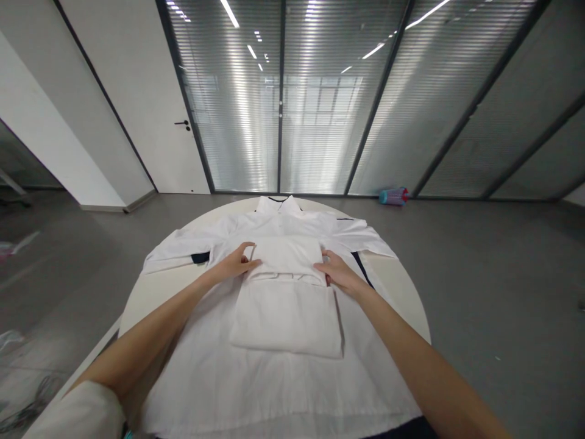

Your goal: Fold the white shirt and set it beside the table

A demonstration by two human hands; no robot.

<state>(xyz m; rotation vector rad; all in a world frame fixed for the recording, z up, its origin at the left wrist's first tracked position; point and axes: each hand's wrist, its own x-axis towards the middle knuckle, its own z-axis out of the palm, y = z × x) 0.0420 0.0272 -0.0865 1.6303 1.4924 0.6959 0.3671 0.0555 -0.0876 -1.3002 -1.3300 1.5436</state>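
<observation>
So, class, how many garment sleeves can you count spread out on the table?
2: one sleeve reaches toward the left edge of the table, the other sleeve toward the right. Any inside the folded white cloth would be hidden.

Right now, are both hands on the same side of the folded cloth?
No, your left hand touches one side of the folded cloth, your right hand the opposite.

The left forearm [155,326] and right forearm [411,341] stretch forward, bare and slanting inward, so that the left hand [240,261] and right hand [337,270] face each other a little apart, each thumb [254,264] pointing inward, though whether the fingers [247,245] press tight is hard to tell.
</observation>
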